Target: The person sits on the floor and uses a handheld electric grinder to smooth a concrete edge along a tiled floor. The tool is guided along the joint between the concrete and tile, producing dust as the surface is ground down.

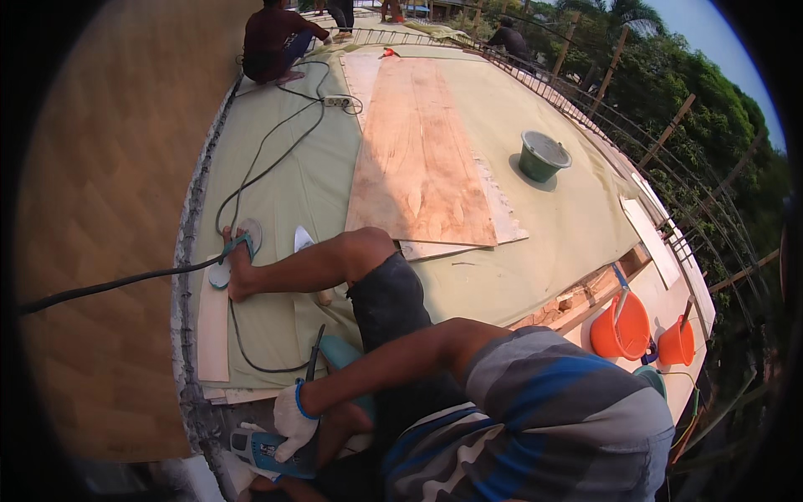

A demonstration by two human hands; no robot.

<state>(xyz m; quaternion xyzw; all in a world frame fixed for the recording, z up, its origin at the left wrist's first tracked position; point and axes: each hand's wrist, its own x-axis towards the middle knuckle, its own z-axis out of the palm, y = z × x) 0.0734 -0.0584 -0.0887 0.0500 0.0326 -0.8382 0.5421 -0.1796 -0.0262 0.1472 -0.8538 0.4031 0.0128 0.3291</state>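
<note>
My right hand (296, 425), in a white knitted glove with a blue cuff, is closed on a teal corded power tool (272, 452) at the bottom left. A stiff black cord sleeve rises just behind the glove. Part of my left forearm (294, 490) shows below the tool at the lower edge; its fingers are not clear. The tool is near the rough concrete edge of the deck. My bent leg reaches left, its foot in a flip-flop (251, 238). Beyond the shin lies a pale pointed trowel blade (303, 239), its handle partly behind the leg.
A black cable (109, 291) crosses the deck edge toward a power strip (338, 101). Plywood sheets (418, 167) lie ahead on pale green sheeting. A green bucket (544, 157) and orange buckets (621, 326) stand rightward. A person (272, 42) crouches far left; others are beyond.
</note>
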